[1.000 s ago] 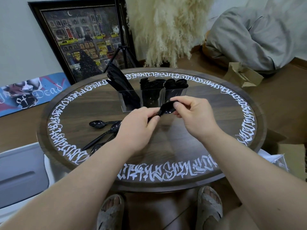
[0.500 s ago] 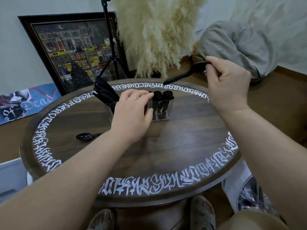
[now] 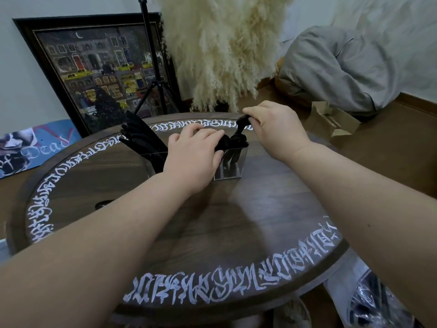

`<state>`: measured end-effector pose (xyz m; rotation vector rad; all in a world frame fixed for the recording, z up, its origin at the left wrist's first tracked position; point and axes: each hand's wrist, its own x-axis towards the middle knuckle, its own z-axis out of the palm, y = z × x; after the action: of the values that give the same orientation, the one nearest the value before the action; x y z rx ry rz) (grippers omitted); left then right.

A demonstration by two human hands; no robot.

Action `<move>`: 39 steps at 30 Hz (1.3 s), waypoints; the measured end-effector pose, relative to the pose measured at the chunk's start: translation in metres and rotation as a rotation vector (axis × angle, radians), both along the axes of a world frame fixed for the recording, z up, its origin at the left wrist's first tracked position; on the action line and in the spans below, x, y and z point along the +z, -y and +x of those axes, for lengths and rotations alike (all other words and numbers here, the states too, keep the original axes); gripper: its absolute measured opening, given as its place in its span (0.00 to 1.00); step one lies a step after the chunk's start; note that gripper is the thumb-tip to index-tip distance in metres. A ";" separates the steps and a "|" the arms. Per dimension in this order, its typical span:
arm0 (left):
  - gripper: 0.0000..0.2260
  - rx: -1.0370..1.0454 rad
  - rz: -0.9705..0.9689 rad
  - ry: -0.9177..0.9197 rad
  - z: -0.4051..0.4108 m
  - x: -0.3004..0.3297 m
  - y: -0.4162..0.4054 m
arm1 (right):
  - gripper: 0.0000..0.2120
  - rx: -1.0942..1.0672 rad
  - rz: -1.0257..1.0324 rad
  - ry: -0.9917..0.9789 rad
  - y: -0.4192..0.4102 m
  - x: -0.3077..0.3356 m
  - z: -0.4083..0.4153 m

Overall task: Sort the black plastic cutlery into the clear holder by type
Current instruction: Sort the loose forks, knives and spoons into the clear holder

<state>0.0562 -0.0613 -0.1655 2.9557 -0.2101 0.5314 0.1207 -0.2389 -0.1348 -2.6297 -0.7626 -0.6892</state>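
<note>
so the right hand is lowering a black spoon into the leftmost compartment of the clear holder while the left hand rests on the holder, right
Not quite. The head view shows the right hand lowering the black spoon into the rightmost compartment of the clear holder, not the leftmost. The left hand does rest on the holder.

A framed street painting (image 3: pixel 94 74) leans behind the round lettered table (image 3: pixel 212 233), a tripod (image 3: pixel 153 79) before it. Pampas grass (image 3: pixel 224 50) stands beyond the table's far edge; a cardboard box (image 3: pixel 331 121) lies to the table's right.
</note>
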 end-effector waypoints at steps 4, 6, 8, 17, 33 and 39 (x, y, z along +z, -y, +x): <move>0.19 -0.003 -0.004 0.032 0.001 -0.004 0.001 | 0.23 0.033 -0.078 -0.145 -0.001 -0.005 0.000; 0.20 -0.001 0.001 0.043 0.001 -0.005 0.001 | 0.28 0.042 -0.182 -0.209 -0.001 -0.008 -0.003; 0.20 0.000 0.015 0.059 0.001 -0.006 0.001 | 0.31 0.030 -0.270 -0.266 0.002 -0.015 -0.004; 0.21 -0.011 0.022 0.097 -0.008 -0.008 -0.001 | 0.35 -0.001 -0.127 -0.259 0.012 -0.022 -0.025; 0.24 0.305 -0.077 -0.138 -0.117 -0.027 -0.097 | 0.27 0.126 -0.071 -0.407 -0.064 -0.048 -0.105; 0.26 0.255 -0.092 -0.375 -0.125 -0.048 -0.122 | 0.31 0.156 -0.216 -0.563 -0.106 -0.087 -0.102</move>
<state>-0.0688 0.0607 -0.2135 2.9342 0.2259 0.0029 0.0192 -0.1332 -0.2223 -2.7027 -0.8820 0.1889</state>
